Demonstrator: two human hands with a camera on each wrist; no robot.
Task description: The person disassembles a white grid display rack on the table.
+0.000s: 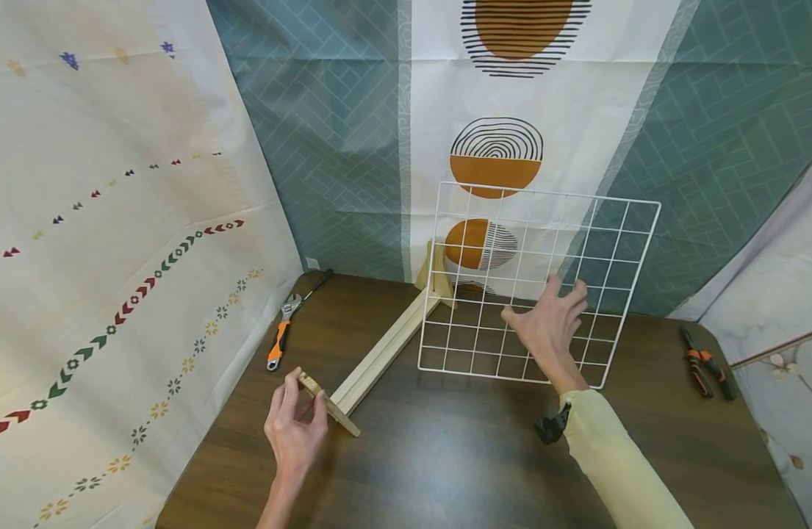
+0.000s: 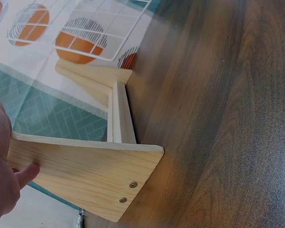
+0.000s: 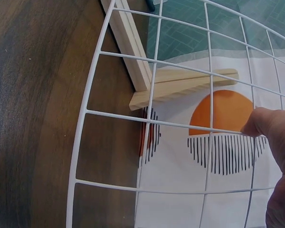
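Note:
My left hand [image 1: 293,426] pinches the upper edge of an end panel [image 2: 85,164] of a wooden stand, thumb on one side and fingers on the other. A long grooved rail [image 1: 382,353] joins it to a second end panel [image 1: 435,275] near the curtain. Two screw heads show on the near panel in the left wrist view. My right hand [image 1: 551,330] grips a white wire grid panel [image 1: 630,295], its fingers spread and bent over the wires. In the right wrist view the thumb [image 3: 263,121] is against a wire. The grid stands tilted, partly in front of the far end panel.
On the dark wooden table [image 1: 412,455], an adjustable wrench [image 1: 283,330] with an orange handle and a screwdriver [image 1: 318,284] lie at the left. Orange-and-black pliers [image 1: 703,367] lie near the right edge. Patterned curtains [image 1: 326,147] hang behind and beside the table.

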